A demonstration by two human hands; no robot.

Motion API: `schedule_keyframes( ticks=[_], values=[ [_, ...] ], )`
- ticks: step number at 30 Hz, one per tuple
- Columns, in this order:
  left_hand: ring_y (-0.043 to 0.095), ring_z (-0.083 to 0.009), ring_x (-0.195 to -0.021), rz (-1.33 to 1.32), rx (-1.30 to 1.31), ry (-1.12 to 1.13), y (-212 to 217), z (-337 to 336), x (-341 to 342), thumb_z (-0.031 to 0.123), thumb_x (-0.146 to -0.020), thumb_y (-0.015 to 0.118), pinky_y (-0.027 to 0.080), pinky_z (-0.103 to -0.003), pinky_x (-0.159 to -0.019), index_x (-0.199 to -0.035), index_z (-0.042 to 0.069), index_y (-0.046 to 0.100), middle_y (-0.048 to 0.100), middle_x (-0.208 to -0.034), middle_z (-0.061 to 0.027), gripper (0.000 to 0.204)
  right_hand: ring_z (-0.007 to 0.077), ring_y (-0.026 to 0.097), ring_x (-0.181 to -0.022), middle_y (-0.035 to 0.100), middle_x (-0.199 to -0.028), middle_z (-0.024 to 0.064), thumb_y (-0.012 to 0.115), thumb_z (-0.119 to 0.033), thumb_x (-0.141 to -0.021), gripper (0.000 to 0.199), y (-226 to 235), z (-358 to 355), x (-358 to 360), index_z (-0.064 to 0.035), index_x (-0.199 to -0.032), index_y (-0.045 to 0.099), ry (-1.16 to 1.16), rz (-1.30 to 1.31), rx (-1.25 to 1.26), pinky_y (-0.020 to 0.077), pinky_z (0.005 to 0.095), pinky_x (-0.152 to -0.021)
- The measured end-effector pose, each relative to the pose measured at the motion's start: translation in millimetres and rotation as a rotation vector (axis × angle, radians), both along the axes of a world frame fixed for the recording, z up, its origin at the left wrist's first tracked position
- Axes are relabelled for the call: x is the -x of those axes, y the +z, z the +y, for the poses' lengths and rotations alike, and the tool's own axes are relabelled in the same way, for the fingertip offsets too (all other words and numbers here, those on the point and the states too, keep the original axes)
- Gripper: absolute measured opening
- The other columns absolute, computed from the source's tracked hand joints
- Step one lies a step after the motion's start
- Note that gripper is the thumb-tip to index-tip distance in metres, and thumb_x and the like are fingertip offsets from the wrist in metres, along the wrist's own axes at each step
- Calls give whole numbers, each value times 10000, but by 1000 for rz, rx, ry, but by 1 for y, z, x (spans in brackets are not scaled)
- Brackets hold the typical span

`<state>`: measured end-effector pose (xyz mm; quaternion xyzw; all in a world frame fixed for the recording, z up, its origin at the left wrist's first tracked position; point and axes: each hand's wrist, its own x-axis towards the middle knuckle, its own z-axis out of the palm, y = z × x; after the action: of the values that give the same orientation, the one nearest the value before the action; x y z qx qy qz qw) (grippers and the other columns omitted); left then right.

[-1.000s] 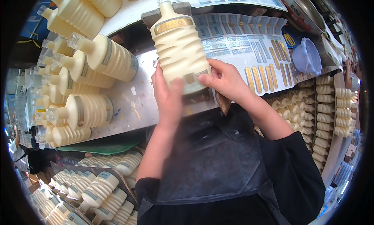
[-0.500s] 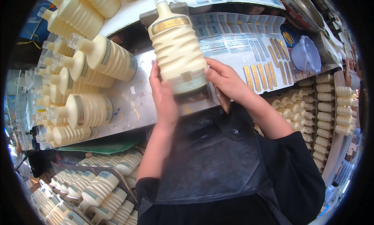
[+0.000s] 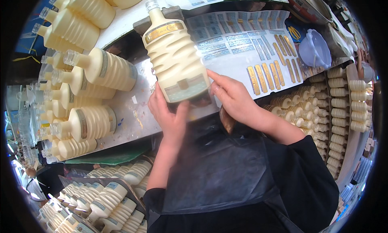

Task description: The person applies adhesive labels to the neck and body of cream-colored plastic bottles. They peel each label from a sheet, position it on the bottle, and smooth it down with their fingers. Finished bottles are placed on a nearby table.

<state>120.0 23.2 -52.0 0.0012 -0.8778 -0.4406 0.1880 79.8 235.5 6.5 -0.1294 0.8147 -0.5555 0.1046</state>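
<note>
A cream bottle with wavy ridges, a clear threaded neck, a gold label near its shoulder and a pale label near its base leans back in a dark notched block. Its neck points away from me. My left hand grips the lower left side, thumb near the base. Against the lower right edge, my right hand presses with its fingers together. A brown pointed object shows just below my right hand; whether that hand holds it I cannot tell.
Similar bottles lie stacked at the left of the metal table. Gold label strips and blue-silver labels lie on a white sheet to the right, beside a lavender bucket. More bottles fill racks at right and a crate at lower left.
Both hands have slid lower on the bottle, toward its base. In the picture, the bottle sits slightly farther left, and the view has shifted a little.
</note>
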Motion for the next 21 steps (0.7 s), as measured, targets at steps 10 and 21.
schedule_keyframes(
  ticks=[10,21],
  values=[
    [512,-344,-1206,70,-55,69,8,2,1,259,-781,889,381,-449,-1076,-1465,-35,517,575,-1292,-160,832,169,620,-880,625,-925,89,478,-3,-1010,595,-9,-2,-9,5,-1593,359,26,-92,14,511,297,-828],
    [527,-344,-1242,25,-165,15,7,-3,0,200,-772,862,402,-458,-1098,-1486,-23,491,569,-1342,-178,835,61,542,-849,597,-947,19,516,-115,-1053,542,-5,1,1,-3,-1574,417,-13,-164,44,468,214,-750]
  ],
)
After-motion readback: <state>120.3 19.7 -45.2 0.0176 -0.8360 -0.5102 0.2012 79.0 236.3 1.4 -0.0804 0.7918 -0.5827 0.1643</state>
